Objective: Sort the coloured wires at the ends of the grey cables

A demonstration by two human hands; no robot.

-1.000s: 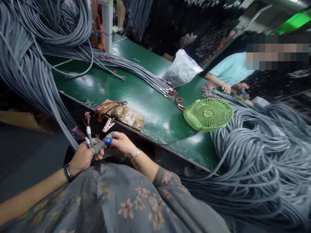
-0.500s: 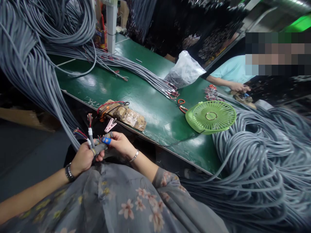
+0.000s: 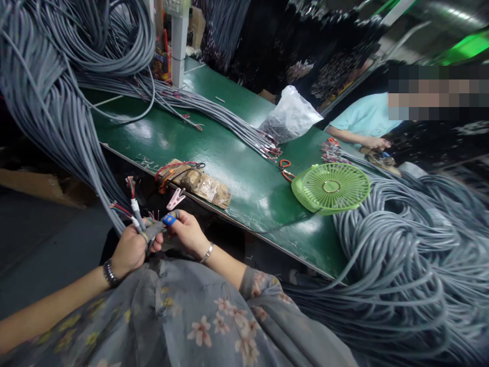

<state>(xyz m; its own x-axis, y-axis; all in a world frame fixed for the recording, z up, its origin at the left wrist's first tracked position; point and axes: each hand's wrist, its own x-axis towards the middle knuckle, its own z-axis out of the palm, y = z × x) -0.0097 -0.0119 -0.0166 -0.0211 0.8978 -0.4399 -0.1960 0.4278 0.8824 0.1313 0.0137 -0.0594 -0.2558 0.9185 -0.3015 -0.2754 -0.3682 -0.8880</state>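
Observation:
My left hand [image 3: 132,248] is closed around grey cables [image 3: 141,224], near the table's front edge. Two of their ends stick up with white sleeves and stripped, coloured wires [image 3: 131,187]. Beside it, my right hand [image 3: 189,233] is pinched shut close to the fine bare wires [image 3: 153,215] of another end. A blue wrap [image 3: 168,219] covers its thumb, and greyish tape seems wound on fingers of both hands. Whatever lies between the right fingertips is too small to make out. Just above them is a pink clip [image 3: 175,199] at the table edge.
On the green table [image 3: 237,168] are a taped cardboard piece [image 3: 206,187], a green fan [image 3: 330,187], orange-handled pliers [image 3: 284,165], a plastic bag [image 3: 292,114] and a cable bundle [image 3: 229,120]. Cable heaps [image 3: 397,255] flank it. A co-worker's hand [image 3: 376,143] is at far right.
My hands stay close together. The held cable ends have tilted and shifted slightly left, and my right hand has turned a little at the fingertips. The view has shifted slightly.

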